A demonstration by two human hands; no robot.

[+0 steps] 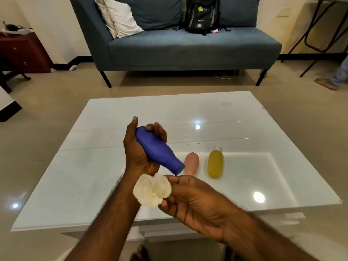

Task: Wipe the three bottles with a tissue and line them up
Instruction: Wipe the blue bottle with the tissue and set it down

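My left hand grips a blue bottle above the white table, tilted with its narrow end pointing down and to the right. Just below that end, my right hand pinches a crumpled white tissue; the tissue sits a little apart from the bottle. A pink bottle and a yellow bottle with a pale cap stand side by side on the table to the right, the pink one partly hidden behind the blue bottle's end.
A blue sofa with a pillow and a black backpack stands beyond the table. A dark red cabinet is at the far left. A person's leg and foot show at the right edge.
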